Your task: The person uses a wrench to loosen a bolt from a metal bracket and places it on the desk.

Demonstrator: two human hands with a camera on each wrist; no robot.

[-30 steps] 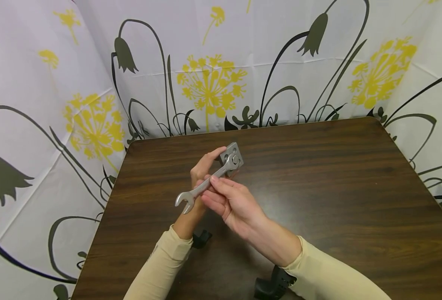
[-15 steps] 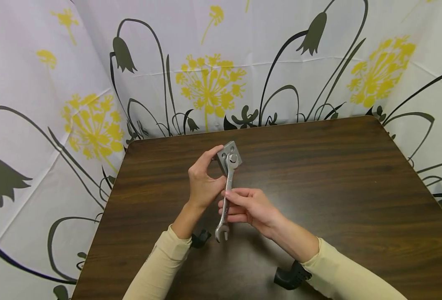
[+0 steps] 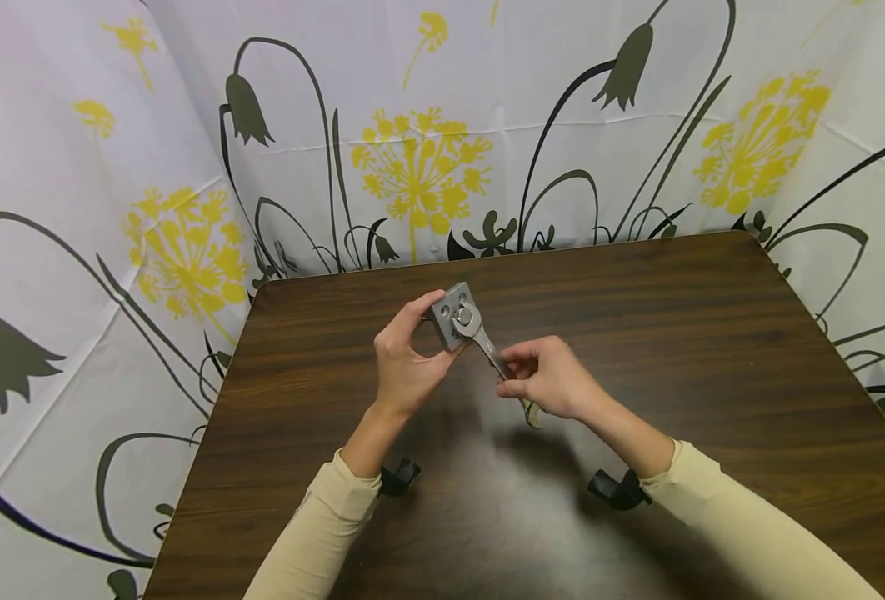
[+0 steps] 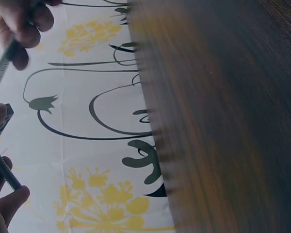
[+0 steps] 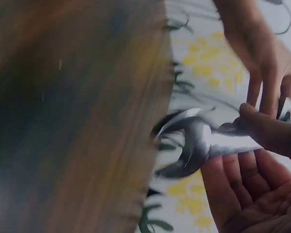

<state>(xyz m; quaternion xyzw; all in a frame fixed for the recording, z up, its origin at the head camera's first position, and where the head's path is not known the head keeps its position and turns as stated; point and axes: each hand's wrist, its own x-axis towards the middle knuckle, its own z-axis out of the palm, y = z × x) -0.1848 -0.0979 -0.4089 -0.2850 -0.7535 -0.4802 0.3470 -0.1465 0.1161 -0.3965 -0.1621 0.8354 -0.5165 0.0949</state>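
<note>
My left hand (image 3: 405, 364) grips the gray block (image 3: 454, 302); my right hand (image 3: 553, 379) pinches the wrench (image 3: 489, 349) by its shaft. Wrench spans between both hands, encircling the bolt head (image 3: 463, 315), above the counter (image 3: 652, 333).

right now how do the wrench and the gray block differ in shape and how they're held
The wrench is long and slim; the gray block is compact and squared.
The wrench has one open, forked end, while the block's face has round holes.
The right hand holds the wrench; the left hand grips the block.
Both are gray and held above the table.
</note>
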